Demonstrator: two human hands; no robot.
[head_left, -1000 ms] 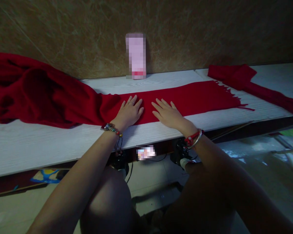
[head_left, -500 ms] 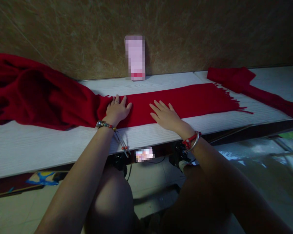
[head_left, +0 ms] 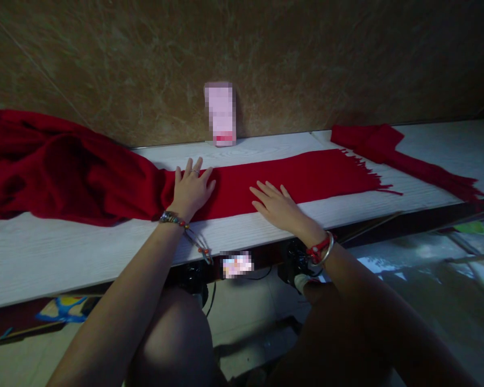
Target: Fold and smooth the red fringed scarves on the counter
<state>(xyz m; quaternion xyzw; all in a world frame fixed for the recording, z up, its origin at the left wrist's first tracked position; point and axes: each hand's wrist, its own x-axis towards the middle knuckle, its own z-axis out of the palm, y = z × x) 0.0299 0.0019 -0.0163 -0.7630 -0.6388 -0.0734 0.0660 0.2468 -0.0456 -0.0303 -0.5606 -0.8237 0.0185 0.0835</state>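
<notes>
A red fringed scarf (head_left: 234, 188) lies along the white table, its middle stretch flat and its fringe at the right end. My left hand (head_left: 191, 188) rests on it with fingers spread, next to where the cloth turns into a loose, rumpled heap (head_left: 64, 172) on the left. Further right, my right hand (head_left: 276, 204) lies palm down on the flat stretch, fingers apart. Neither hand grips anything. Whether the heap and the flat part are one piece I cannot tell.
A narrow folded red fringed cloth (head_left: 387, 148) lies at the table's right. A blurred pink object (head_left: 221, 113) leans against the brown marbled wall (head_left: 306, 64) behind the white table (head_left: 64, 263). Below the front edge is a blurred bright object (head_left: 237, 265).
The view has tilted, so the table and scarf appear lower. My left hand has shifted slightly toward the scarf's far edge. My right hand stays flat in about the same place.
</notes>
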